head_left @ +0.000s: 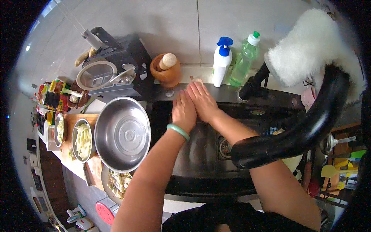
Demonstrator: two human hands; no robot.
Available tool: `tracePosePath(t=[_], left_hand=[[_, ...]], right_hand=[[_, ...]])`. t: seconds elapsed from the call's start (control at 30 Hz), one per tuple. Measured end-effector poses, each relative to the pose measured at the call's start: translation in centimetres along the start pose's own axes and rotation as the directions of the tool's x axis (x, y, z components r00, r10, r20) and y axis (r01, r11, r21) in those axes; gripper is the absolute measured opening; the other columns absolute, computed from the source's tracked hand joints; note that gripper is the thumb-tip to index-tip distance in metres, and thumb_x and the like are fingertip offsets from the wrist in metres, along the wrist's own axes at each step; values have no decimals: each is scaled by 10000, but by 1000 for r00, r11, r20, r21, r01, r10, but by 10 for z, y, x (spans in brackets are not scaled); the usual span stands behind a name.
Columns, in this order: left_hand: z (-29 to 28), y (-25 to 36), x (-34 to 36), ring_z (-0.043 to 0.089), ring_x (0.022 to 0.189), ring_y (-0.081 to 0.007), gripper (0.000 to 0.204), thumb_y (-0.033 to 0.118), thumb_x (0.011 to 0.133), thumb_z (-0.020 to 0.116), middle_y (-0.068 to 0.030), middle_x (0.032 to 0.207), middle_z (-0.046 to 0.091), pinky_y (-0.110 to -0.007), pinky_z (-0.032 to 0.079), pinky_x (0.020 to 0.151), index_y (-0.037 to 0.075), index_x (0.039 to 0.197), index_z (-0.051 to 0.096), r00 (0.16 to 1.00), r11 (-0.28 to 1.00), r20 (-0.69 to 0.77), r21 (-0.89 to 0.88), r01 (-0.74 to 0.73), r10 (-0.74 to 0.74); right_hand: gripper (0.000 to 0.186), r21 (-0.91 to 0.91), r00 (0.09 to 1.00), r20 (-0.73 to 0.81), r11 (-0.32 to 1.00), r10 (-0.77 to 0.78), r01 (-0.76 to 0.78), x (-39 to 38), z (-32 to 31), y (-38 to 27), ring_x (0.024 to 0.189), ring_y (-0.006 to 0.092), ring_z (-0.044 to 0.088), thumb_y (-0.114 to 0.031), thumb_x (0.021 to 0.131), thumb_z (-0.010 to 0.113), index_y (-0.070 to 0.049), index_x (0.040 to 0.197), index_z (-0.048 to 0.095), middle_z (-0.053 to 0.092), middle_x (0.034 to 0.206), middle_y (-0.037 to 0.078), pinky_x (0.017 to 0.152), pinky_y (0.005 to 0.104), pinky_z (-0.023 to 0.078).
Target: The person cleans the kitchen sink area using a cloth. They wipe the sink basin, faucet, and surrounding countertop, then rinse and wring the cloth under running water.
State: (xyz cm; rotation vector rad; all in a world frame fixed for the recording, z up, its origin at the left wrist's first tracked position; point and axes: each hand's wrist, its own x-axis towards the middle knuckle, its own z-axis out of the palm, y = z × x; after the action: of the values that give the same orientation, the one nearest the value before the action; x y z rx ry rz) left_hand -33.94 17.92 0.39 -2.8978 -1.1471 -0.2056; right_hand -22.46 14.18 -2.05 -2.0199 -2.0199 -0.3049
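Both hands are stretched out side by side over the back edge of a black sink (193, 158). My left hand (183, 113) lies with its fingers straight and pointing away from me; a pale green bangle (178, 131) circles that wrist. Against its inner side rests my right hand (202, 102), its fingers also extended and partly lapping the left. A small pale brownish patch shows at the right fingertips, too blurred to name. What lies under the palms is hidden. Just beyond my fingers stands a wooden mortar (170, 77) with a pestle (168, 61) in it.
A thick black faucet (288, 145) arches over my right forearm. White pump bottle (222, 62) and green liquid bottle (245, 60) stand behind the sink. A large steel bowl (101, 135) sits left, beside a cutting board (69, 135), a bowl of pale cut pieces (83, 142) and a knife (87, 176).
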Motion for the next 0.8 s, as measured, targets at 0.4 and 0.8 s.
tracePosePath(t=[0.4, 0.8], left_hand=[[-18, 3, -14, 290, 1322, -361, 648, 41, 795, 524, -238, 1430, 270, -415, 233, 1103, -87, 1364, 242, 991, 994, 134, -108, 28, -13], [2, -2, -13, 294, 1326, -335, 559, 108, 856, 448, -226, 1412, 313, -410, 238, 1096, -67, 1362, 286, 999, 999, 21, -22, -37, 38]], right_hand=[[525, 126, 995, 96, 992, 21, -33, -15, -22, -5, 1362, 296, 243, -115, 849, 421, -10, 1356, 340, 302, 1439, 170, 1117, 420, 203], [476, 206, 998, -61, 978, -8, 20, -7, 23, 3, 1353, 280, 266, -149, 884, 369, 3, 1335, 370, 332, 1428, 151, 1120, 389, 215]])
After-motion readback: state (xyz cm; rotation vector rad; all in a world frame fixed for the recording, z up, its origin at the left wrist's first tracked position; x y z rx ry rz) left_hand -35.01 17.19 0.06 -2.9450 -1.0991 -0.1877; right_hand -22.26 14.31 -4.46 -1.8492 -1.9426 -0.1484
